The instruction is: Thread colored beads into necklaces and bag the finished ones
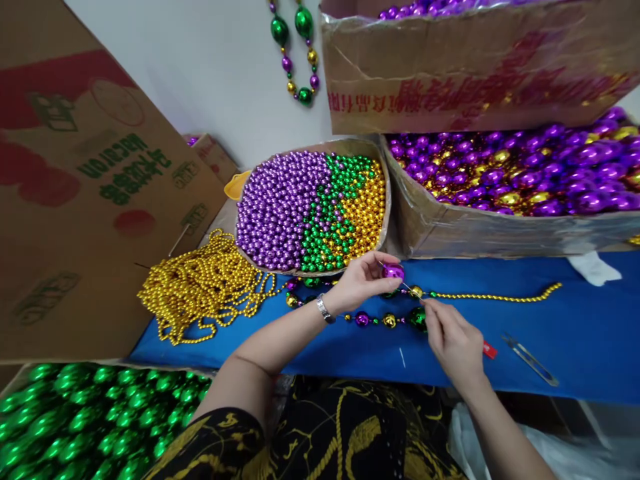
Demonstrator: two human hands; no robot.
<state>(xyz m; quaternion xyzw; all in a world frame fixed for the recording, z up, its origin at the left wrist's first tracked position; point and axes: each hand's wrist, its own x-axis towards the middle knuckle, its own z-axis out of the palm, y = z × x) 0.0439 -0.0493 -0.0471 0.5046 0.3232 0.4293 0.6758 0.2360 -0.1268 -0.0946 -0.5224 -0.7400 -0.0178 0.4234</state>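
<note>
One big carton (90, 233) at left, tilted in view; blue table (340, 357); box (500, 233) of purple and gold beads at right. Next, tray (387, 200) of small beads, gold strands (195, 287) left of it. Left hand (367, 281) pinches a large purple bead (393, 272) between thumb and fingers, just above the table near the tray's front edge. Right hand (456, 343), fingers narrow, pinches the lower end of a thin rod (407, 289). Bead strand (389, 321) lies below, long axis roughly left-right; snips (531, 361) to the right, slanted. Rod points up-left from right fingertips to bead; bead's long axis looks roughly left-right, hole direction unclear. Can't tell if rod is fully through. Risks, my judgement: a loose pinch on smooth plastic could let the bead slip and roll; a misaligned rod could miss the hole or prick a left fingertip.
</note>
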